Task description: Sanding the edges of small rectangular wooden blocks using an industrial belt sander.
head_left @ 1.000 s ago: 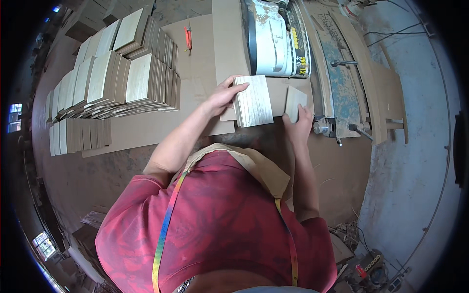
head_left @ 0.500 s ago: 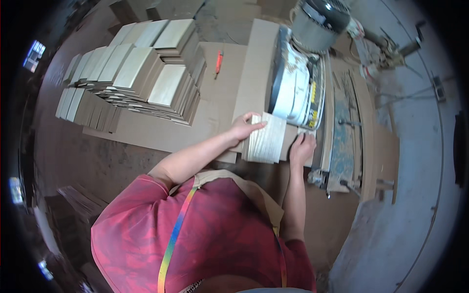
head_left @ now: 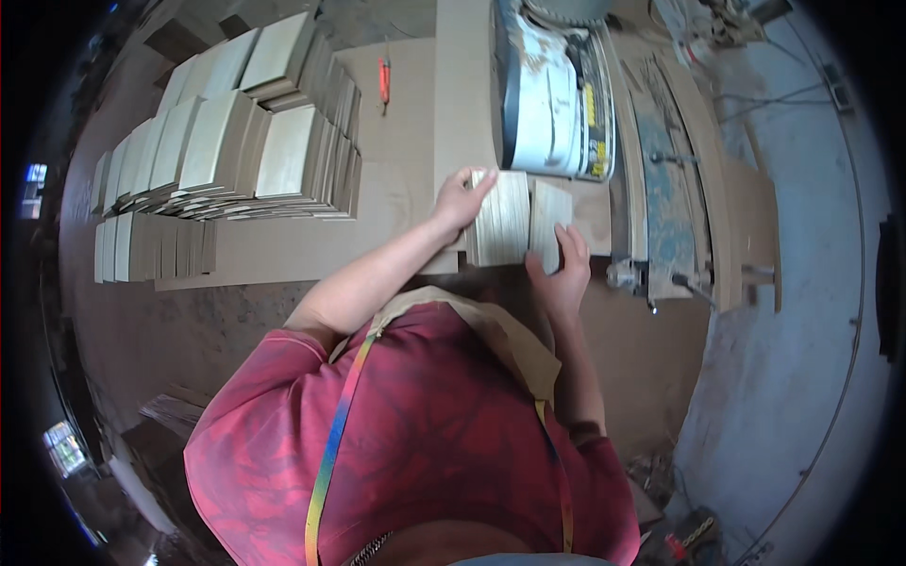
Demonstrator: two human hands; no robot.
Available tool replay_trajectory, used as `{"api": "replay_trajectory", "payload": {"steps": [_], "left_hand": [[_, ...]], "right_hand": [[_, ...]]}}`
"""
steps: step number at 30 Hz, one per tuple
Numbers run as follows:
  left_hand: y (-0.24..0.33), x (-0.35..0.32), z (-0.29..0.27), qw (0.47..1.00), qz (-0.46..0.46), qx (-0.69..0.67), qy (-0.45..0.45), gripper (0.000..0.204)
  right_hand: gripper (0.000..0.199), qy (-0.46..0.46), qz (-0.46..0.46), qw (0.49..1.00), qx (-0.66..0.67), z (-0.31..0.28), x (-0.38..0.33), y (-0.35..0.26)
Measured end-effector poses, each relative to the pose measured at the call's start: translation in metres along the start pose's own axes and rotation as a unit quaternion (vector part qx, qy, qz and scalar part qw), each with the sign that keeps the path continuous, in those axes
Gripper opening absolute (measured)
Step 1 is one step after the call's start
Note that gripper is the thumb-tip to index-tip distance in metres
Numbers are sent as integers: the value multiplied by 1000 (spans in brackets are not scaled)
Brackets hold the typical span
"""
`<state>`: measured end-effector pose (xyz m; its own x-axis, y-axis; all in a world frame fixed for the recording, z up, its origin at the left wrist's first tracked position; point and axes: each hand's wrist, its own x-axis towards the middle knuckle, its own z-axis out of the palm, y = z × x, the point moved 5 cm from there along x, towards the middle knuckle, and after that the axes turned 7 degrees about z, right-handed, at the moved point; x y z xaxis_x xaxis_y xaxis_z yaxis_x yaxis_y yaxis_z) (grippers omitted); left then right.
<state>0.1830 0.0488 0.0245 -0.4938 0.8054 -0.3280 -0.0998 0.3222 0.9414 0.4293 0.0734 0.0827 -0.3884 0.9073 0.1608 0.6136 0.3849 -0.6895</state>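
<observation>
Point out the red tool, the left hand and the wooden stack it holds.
Red tool (head_left: 384,79), head view: on its red body.
Left hand (head_left: 459,202), head view: on its back.
Wooden stack (head_left: 501,223), head view: mid upward-facing side.

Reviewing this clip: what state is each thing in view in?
Bundle of boards: held at its left side
Single board: beside the bundle
Left grip: closed on the bundle
Right grip: open, at the single board
Red tool: lying down
Piled boards: stacked in tiers
White machine: cannot tell if running
</observation>
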Motion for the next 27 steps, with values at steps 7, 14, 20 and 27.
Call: {"api": "replay_trajectory", "payload": {"steps": [7, 14, 20, 27], "left_hand": [[-3, 5, -16, 988, -73, -132, -6, 74], [3, -2, -26, 987, -50, -126, -91, 73], [1, -5, -52, 978, -29, -107, -177, 59], [6, -10, -36, 982, -36, -151, -111, 50]], "right_hand": [[70, 37, -94, 994, 49, 41, 7, -65], [68, 43, -98, 991, 83, 11, 6, -42], [64, 91, 7, 986, -137, 15, -7, 89], [55, 187, -92, 956, -208, 58, 50, 116]]}}
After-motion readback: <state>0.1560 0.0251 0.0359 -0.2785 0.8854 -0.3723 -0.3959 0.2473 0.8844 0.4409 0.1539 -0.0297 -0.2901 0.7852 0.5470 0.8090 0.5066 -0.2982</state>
